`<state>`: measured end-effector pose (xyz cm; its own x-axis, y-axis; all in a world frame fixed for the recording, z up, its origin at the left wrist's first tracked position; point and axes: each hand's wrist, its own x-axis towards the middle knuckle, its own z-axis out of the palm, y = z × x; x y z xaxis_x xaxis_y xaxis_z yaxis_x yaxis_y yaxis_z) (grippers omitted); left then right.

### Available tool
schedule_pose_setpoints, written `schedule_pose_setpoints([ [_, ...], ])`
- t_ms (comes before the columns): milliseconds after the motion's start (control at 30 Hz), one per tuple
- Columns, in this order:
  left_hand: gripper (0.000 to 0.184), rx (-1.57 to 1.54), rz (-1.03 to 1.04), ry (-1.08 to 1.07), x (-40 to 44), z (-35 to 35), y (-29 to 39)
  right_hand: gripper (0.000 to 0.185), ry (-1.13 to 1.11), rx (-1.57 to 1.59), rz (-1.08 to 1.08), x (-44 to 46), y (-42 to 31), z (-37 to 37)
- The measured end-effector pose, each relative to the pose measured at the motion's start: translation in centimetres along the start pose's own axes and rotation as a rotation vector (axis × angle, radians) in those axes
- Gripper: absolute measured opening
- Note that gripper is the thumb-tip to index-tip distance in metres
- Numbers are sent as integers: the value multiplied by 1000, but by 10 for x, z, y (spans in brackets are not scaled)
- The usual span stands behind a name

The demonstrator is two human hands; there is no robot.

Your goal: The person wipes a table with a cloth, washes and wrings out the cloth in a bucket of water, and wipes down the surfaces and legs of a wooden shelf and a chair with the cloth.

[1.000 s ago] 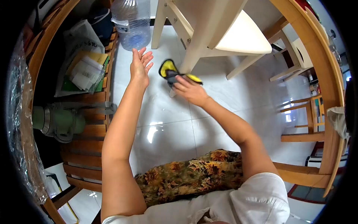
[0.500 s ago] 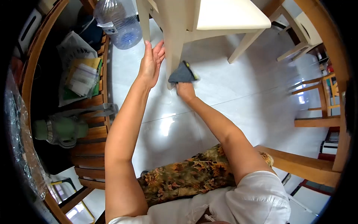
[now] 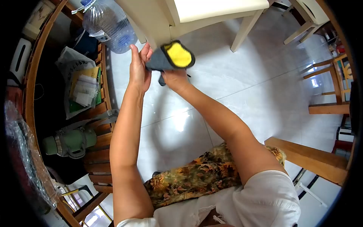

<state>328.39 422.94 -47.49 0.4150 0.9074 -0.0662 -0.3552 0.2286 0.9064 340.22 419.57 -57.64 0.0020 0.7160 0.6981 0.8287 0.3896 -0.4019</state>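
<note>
Grey-and-yellow cloth (image 3: 173, 57) now sits nearer the left hand (image 3: 140, 72), whose grip stands apart; the right hand (image 3: 175, 80) has its grip clamped on the cloth, near the chair leg (image 3: 151, 24).

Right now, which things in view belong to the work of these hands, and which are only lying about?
Likely part of the job:
grey-and-yellow cloth, in the right hand
cream chair, its nearest leg close to the cloth

Apparently just lying about:
large clear bottle
green flask
papers
white plastic bag
</note>
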Motion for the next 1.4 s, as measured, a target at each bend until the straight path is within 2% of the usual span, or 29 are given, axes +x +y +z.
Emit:
schedule_pose_setpoints([
  [33,92,21,15,-6,3,-1,-1,43,-42,78,120,-20,9,16],
  [100,88,63,44,-16,4,-4,-2,40,-172,151,149,-60,33,30],
  [133,87,88,50,28,3,-3,-3,38,-181,275,251,-80,39,31],
  [233,94,207,96,-5,1,1,-3,38,-217,327,349,-83,40,28],
  [333,92,168,88,-67,1,-2,0,39,0,335,172,-24,8,6],
  [367,91,141,79,-11,-2,2,-1,39,55,345,93,2,-7,-11],
  [433,89,93,70,95,-8,12,4,39,21,253,20,30,-8,-18],
  [467,74,36,103,106,-7,14,2,50,49,143,-27,37,0,-16],
  [567,73,347,239,131,-4,18,-9,53,-4,560,-16,50,53,-17],
  [600,71,458,323,116,-2,17,-14,50,-12,243,-68,51,69,-24],
  [633,63,557,264,174,-6,21,-11,48,-4,-72,-121,52,84,-32],
  [700,55,606,251,104,-1,22,-11,53,23,-166,-15,52,111,-44],
  [800,55,609,292,172,4,22,-14,62,92,-305,128,58,145,-62],
  [833,50,600,309,174,6,22,-15,61,138,-240,137,56,154,-73],
  [900,41,578,341,180,5,23,-18,55,441,20,256,60,167,-85],
  [967,38,633,302,169,2,24,-14,50,558,238,564,72,172,-112],
  [1000,38,628,308,177,1,26,-14,49,608,245,611,80,181,-129],
  [1033,38,625,313,184,1,28,-14,52,670,196,576,84,193,-142],
  [1100,38,598,322,181,2,30,-15,56,562,-68,640,85,222,-159],
  [1133,38,584,326,180,3,30,-16,49,690,46,593,87,227,-162],
  [1233,38,606,346,168,5,25,-16,53,854,-123,469,95,227,-176],
  [1267,37,619,323,173,5,23,-16,54,939,-273,411,102,230,-181],
  [1300,37,618,316,175,3,22,-16,60,838,-268,468,107,221,-194],
  [1400,36,586,336,174,5,22,-16,71,657,-198,385,106,267,-190],
])
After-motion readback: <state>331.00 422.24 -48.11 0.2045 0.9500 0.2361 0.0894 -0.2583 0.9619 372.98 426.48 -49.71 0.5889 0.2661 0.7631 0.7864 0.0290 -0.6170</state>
